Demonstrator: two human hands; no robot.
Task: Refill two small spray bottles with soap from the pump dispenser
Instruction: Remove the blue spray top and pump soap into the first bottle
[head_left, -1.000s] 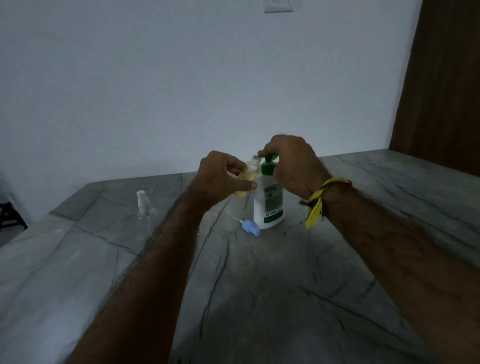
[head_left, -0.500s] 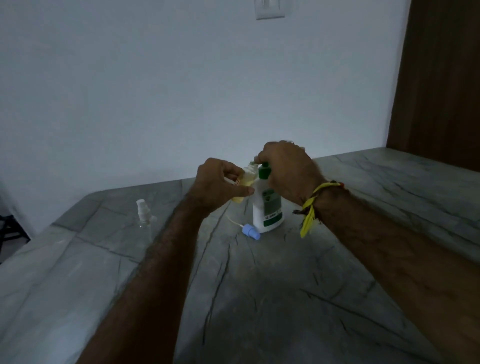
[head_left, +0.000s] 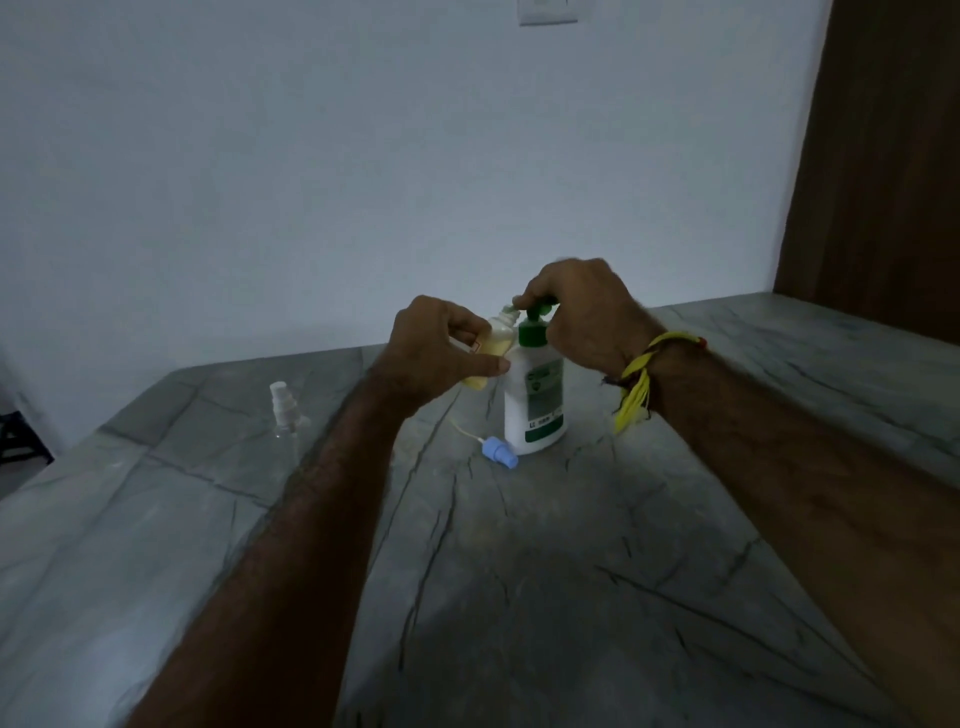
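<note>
Grey stone table (head_left: 519, 597); left hand (head_left: 441, 348) grips yellow-filled spray bottle (head_left: 491, 348); right hand (head_left: 587, 312) grips pump dispenser (head_left: 535, 400).

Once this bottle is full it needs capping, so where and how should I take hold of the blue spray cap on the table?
Pinch the blue spray cap by its round collar, coming from above. It lies on its side beside the pump dispenser, its thin tube trailing left, so avoid the tube.
</note>
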